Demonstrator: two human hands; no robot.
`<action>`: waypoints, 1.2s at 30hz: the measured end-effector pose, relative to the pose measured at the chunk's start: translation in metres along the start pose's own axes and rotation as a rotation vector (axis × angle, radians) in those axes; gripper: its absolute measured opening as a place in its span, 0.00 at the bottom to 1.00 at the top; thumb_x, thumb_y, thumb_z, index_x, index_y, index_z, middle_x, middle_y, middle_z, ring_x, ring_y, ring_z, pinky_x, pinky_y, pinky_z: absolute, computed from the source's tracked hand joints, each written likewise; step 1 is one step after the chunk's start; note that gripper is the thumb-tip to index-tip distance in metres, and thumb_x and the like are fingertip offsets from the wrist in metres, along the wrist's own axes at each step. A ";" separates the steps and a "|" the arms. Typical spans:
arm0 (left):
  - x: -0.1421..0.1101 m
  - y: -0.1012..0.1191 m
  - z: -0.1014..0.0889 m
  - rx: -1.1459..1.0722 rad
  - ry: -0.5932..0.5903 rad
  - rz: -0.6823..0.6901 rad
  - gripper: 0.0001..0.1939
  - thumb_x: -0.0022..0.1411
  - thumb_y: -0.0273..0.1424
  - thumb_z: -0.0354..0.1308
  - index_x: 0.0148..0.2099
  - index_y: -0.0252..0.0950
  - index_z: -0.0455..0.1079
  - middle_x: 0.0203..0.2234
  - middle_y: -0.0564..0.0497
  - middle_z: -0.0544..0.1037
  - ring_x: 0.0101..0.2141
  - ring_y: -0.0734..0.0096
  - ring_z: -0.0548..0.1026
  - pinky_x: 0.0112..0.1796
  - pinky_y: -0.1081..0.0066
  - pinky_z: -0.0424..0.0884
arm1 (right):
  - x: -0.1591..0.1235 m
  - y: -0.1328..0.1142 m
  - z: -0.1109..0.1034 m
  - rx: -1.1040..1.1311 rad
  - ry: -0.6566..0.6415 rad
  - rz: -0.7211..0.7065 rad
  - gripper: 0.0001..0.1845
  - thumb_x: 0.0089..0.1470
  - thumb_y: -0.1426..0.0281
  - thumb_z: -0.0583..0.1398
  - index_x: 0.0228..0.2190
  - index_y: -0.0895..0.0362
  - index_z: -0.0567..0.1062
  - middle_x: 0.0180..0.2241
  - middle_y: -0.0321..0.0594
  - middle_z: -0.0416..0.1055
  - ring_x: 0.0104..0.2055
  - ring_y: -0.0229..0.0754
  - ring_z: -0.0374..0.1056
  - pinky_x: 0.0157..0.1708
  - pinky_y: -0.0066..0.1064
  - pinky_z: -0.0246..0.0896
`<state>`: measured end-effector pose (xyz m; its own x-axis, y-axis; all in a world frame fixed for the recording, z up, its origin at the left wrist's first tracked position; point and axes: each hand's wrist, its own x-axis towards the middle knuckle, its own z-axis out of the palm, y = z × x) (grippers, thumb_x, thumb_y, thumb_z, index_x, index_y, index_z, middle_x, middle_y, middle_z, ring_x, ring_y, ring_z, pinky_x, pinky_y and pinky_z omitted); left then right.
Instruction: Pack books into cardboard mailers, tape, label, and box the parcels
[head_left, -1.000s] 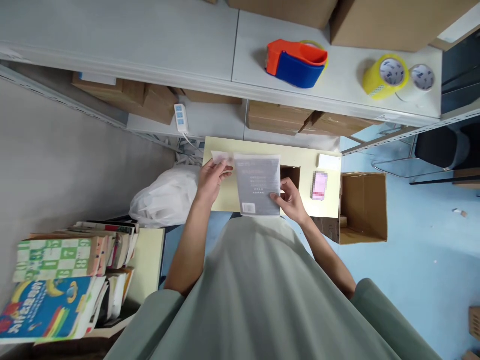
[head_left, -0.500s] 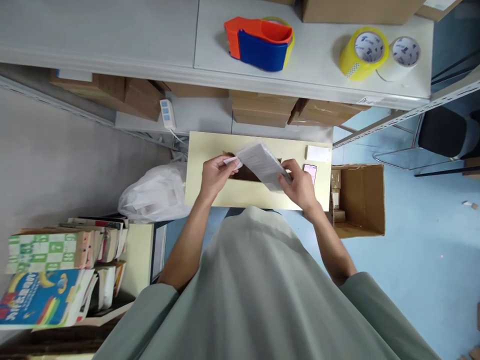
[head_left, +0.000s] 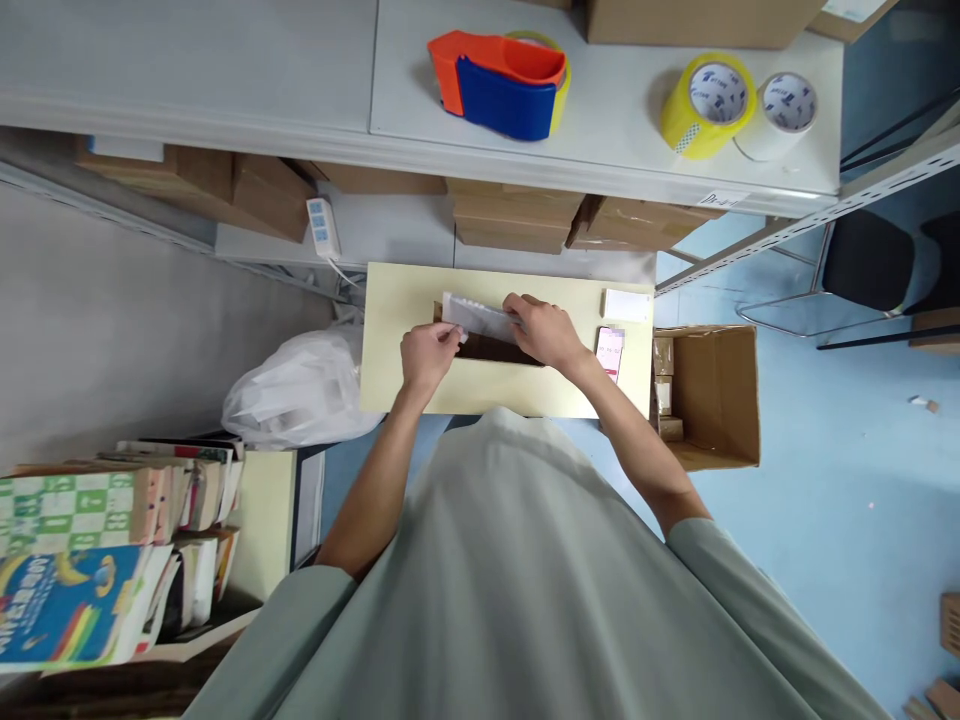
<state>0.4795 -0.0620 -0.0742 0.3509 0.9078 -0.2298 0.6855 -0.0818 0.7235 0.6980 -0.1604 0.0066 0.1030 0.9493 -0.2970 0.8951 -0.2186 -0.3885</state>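
Observation:
A flat, whitish translucent packet is tilted over an open cardboard box on the pale yellow table. My right hand is closed on the packet's right end. Near its left end, my left hand pinches a small white piece; whether this piece is part of the packet I cannot tell. The box's inside looks dark and is partly covered by the packet and my hands.
Right of my right hand lie a phone and a small white box. A large open carton stands beside the table. A white plastic bag is at the left. Tape rolls and a tape dispenser sit on the shelf above.
The packet has swung from a broad, slanted view to a more edge-on one over the box. My right hand has moved left and up; my left hand is slightly lower.

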 end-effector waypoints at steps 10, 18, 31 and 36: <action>-0.007 -0.028 0.022 0.387 -0.202 0.147 0.16 0.70 0.34 0.58 0.36 0.43 0.87 0.30 0.39 0.86 0.43 0.43 0.86 0.50 0.52 0.78 | 0.010 -0.001 0.043 -0.070 -0.130 0.109 0.20 0.72 0.73 0.56 0.61 0.51 0.74 0.57 0.51 0.82 0.54 0.58 0.80 0.53 0.42 0.71; -0.013 -0.018 0.024 0.384 -0.309 0.125 0.15 0.72 0.34 0.58 0.39 0.42 0.87 0.33 0.37 0.86 0.43 0.39 0.86 0.51 0.48 0.77 | 0.017 -0.012 0.074 -0.099 -0.245 0.167 0.24 0.71 0.76 0.57 0.64 0.51 0.75 0.53 0.54 0.84 0.56 0.57 0.82 0.54 0.41 0.73; -0.019 -0.026 -0.006 0.198 -0.096 0.249 0.19 0.68 0.29 0.67 0.60 0.40 0.78 0.54 0.38 0.80 0.59 0.40 0.76 0.63 0.48 0.72 | 0.032 -0.005 0.092 -0.002 -0.243 0.322 0.25 0.75 0.72 0.55 0.68 0.53 0.73 0.57 0.53 0.82 0.59 0.56 0.80 0.56 0.41 0.74; -0.018 -0.038 -0.006 0.240 0.029 0.213 0.36 0.61 0.27 0.74 0.67 0.35 0.66 0.58 0.35 0.73 0.62 0.38 0.72 0.65 0.41 0.70 | 0.001 -0.005 0.078 -0.040 -0.070 0.304 0.21 0.74 0.74 0.55 0.62 0.58 0.77 0.60 0.55 0.77 0.60 0.54 0.74 0.58 0.39 0.71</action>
<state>0.4435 -0.0726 -0.0934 0.4867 0.8709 -0.0687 0.7306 -0.3627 0.5785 0.6596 -0.1758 -0.0601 0.3400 0.8235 -0.4541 0.8441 -0.4801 -0.2387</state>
